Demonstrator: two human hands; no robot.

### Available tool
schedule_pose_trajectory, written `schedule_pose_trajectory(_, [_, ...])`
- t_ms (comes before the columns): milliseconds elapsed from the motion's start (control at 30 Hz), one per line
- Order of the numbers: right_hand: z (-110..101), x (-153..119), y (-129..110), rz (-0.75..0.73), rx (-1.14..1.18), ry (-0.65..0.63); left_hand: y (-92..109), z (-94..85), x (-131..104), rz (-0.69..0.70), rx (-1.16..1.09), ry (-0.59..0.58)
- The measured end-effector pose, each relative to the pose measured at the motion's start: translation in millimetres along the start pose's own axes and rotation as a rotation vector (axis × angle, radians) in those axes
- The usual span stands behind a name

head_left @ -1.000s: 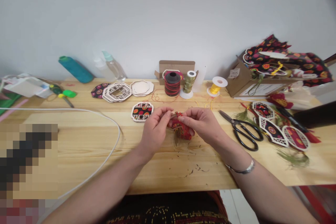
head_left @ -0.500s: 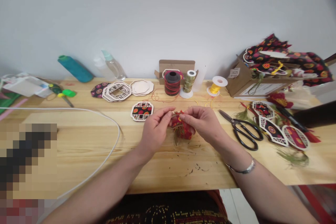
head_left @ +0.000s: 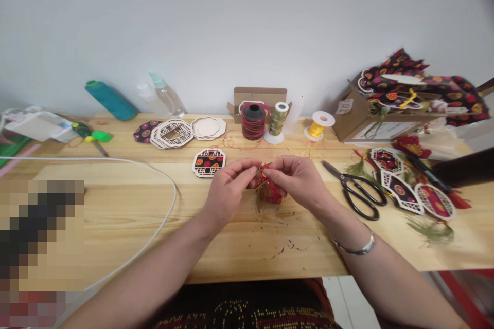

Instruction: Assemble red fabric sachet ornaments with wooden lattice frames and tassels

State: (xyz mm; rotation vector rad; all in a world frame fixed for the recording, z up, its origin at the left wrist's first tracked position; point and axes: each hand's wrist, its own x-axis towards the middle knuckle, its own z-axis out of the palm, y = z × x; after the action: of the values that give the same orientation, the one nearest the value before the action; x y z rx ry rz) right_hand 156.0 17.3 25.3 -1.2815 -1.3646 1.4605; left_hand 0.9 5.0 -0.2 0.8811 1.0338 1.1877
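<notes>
Between my two hands is a small red patterned fabric pouch [head_left: 273, 193], with an olive tassel [head_left: 263, 190] hanging at its left side. My right hand [head_left: 299, 177] is closed, thumb and fingers pinching the pouch near its gathered top. My left hand [head_left: 231, 180] pinches at the same top edge; a thin cord or tassel strand seems to be in its fingertips, too small to make out. To the left of my left hand lies an octagonal wooden lattice piece [head_left: 209, 163] with patterned cloth inside. Black-handled scissors [head_left: 355, 190] lie to the right of my right hand.
Behind my hands stand a dark red cord spool [head_left: 253, 122], a gold thread cone [head_left: 278, 124] and a yellow spool [head_left: 319, 126]. Lattice frames [head_left: 173, 134] are stacked at back left. A cardboard box [head_left: 347, 118] holds fabric at right. A white cable [head_left: 175, 190] curves at left.
My left fingertips have moved slightly right, closer to my right fingertips at the pouch's top. The pouch has turned a little. Everything else on the table stays put.
</notes>
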Motion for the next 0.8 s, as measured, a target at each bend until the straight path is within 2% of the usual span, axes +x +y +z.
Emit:
schedule_pose_trajectory(200, [-0.8,-0.6,-2.3,-0.012,-0.003,-0.001,6.0,2.8,0.8,-0.096,-0.099,-0.010])
schedule_pose_trajectory(500, [-4.6,-1.7,-4.2,0.022,-0.018,-0.031,4.0,-0.4,0.4,-0.018,0.027,-0.036])
schedule_pose_trajectory(667, [-9.4,-1.6,-3.9,-0.101,-0.086,0.051,6.0,1.0,-2.1,0.061,0.152,-0.003])
schedule_pose_trajectory(800, [-12.8,-1.5,-1.2,-0.301,-0.215,0.154,5.0,3.4,-5.6,0.159,0.231,0.005])
